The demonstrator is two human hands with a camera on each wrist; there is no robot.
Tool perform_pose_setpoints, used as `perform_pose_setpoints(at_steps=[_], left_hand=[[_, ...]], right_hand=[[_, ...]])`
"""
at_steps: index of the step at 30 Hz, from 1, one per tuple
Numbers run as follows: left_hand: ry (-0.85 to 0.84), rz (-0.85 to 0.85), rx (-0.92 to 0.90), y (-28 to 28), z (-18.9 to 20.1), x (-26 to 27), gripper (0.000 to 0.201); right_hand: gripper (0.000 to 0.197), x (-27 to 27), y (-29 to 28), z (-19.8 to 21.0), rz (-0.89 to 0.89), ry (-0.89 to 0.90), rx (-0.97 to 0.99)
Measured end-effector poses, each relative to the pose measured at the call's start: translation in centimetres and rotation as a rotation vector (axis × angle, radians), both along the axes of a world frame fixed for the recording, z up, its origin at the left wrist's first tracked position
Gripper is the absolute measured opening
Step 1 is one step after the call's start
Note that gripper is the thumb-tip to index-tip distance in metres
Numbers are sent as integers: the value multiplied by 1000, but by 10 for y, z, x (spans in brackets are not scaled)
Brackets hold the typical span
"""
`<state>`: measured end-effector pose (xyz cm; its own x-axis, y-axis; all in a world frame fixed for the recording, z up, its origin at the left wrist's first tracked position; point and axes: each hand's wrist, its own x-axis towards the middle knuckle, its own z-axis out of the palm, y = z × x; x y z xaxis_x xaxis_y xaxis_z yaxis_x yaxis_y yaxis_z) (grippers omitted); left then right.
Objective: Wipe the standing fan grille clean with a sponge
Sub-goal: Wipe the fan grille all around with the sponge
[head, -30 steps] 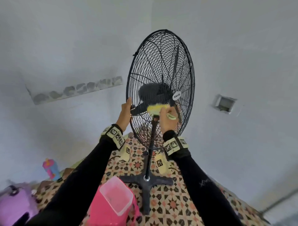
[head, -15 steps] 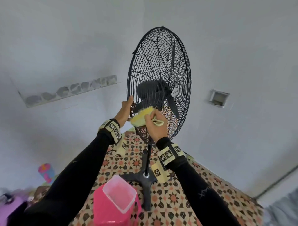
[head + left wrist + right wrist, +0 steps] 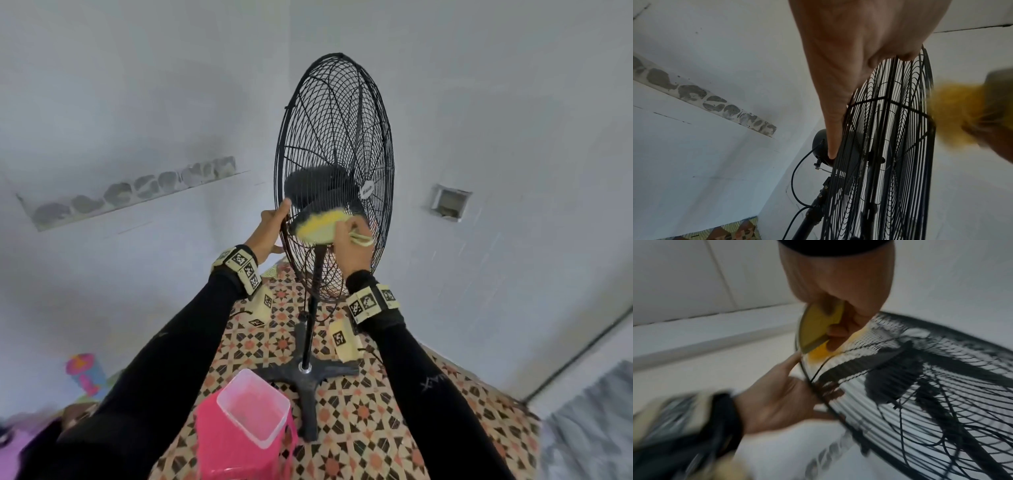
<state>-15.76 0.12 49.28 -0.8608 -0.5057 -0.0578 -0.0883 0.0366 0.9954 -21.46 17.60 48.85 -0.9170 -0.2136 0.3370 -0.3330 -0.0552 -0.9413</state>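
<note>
Both hands remain; sponge (image 3: pixel 320 228) now flatter against grille (image 3: pixel 334 137).

Soft, even daylight on the pale walls, no hard shadows or glare, my head view sharp but bowed at its edges, my right wrist view smeared with motion blur, sponge (image 3: pixel 960 113) blurred in my left wrist view.

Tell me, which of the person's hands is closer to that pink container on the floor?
Hard to call. The left hand grips the fan grille's left rim; the right hand presses the yellow sponge against its front. Both are high above the pink container.
</note>
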Motion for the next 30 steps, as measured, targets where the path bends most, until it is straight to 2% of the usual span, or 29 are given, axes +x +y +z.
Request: perform_pose_setpoints(at_steps=[2, 4, 7, 10, 14, 18, 20, 23, 25, 26, 27, 29, 30], left_hand=[[-1, -1, 13, -2, 0, -1, 85], [-10, -12, 50, -5, -2, -2, 98], [10, -20, 104, -12, -6, -3, 122], [8, -63, 154, -17, 0, 2, 125], [-6, -110, 210, -25, 3, 5, 115], [-40, -111, 136, -29, 1, 0, 131], [-48, -120, 124, -28, 3, 1, 131], [-29, -135, 134, -26, 8, 4, 100], [-31, -148, 140, -24, 7, 4, 98], [-34, -149, 140, -24, 6, 4, 105], [-32, -139, 136, -25, 6, 4, 112], [-32, -123, 101, -24, 6, 5, 125], [-40, -124, 102, -25, 6, 4, 129]], right_hand=[[20, -18, 4, 1, -167, -103, -51], [24, -14, 7, 5, -196, -29, -42], [26, 25, -1, 2, -79, 178, 52], [37, 54, -10, -10, 63, 277, 136], [16, 60, -15, -13, 212, 323, 153], [18, 61, -23, -31, 429, 398, 356], [17, 61, -25, -38, 365, 415, 346], [14, 64, -26, -30, 36, 322, 132], [12, 64, -26, -27, -120, 324, 50], [13, 64, -26, -26, -82, 338, 54], [15, 64, -25, -26, 27, 348, 88], [17, 64, -23, -31, 278, 392, 247], [17, 62, -22, -33, 318, 413, 296]])
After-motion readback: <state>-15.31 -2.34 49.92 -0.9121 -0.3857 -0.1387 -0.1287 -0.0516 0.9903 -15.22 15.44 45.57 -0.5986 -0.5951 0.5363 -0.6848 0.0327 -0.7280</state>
